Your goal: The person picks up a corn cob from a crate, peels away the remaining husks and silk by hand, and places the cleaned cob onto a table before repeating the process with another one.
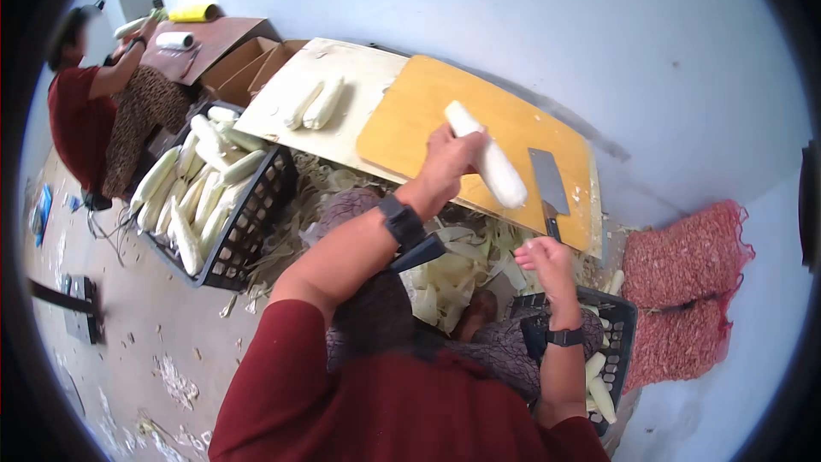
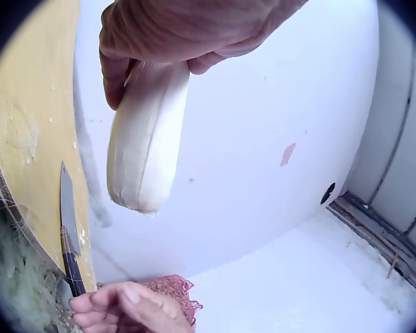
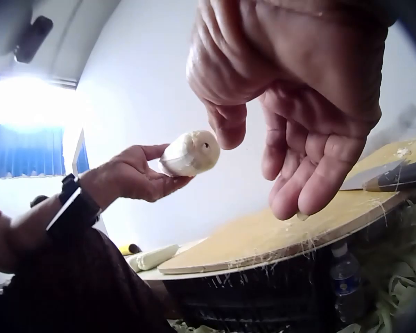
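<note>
My left hand (image 1: 451, 158) holds a pale, husk-covered ear of corn (image 1: 496, 167) above the yellow cutting board (image 1: 410, 120). In the left wrist view the ear of corn (image 2: 149, 146) hangs below the fingers, its husk smooth with a lengthwise fold. Its round end faces the right wrist camera, with a small dark spot on it. My right hand (image 1: 549, 265) is off the board's near edge with loosely bent fingers and nothing in them; the right wrist view shows the hand (image 3: 298, 111) with thumb and fingers apart. A cleaver (image 1: 549, 180) lies on the board, its dark handle toward me.
Two ears of corn (image 1: 323, 103) lie on the pale tabletop at left. A black crate (image 1: 248, 214) full of corn stands left, another (image 1: 623, 334) at right. Stripped husks (image 1: 445, 282) cover the floor below. Red mesh sacks (image 1: 680, 274) lean right. Another person (image 1: 85, 111) works far left.
</note>
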{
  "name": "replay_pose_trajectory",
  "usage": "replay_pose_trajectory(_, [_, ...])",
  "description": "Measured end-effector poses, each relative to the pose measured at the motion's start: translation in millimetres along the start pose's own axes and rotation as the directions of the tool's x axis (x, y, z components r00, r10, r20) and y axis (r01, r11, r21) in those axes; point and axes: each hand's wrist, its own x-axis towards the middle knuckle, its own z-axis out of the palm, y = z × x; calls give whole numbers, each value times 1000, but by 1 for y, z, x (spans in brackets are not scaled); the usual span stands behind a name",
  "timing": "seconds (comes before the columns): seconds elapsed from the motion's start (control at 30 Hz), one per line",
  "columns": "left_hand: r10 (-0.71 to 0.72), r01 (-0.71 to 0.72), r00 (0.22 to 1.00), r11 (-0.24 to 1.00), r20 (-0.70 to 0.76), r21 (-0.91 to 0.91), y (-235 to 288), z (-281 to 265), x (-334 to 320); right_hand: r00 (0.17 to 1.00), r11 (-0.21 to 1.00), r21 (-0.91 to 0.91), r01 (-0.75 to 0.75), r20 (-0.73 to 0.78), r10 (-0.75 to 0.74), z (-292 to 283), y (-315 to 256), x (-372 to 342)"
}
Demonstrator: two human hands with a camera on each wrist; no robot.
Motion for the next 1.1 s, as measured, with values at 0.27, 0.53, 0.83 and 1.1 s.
replay_pose_trajectory(0.27, [-149,124,978,978,148,170,-2,7,-11,997,982,171,82,-13,-81,12,-37,-2])
replay_pose_trajectory(0.53, [-287,233,939,935,189,266,0,1,-22,987,923,384,-22,155,-41,30,-30,-1])
replay_pose_trajectory(0.83, [-593,489,728,801,344,346,-8,12,-38,987,813,580,-47,-101,129,35,-18,-25])
replay_pose_trajectory(1.1, [-632,489,708,761,315,428,-28,23,-43,990,910,412,-53,-96,101,35,-7,-40])
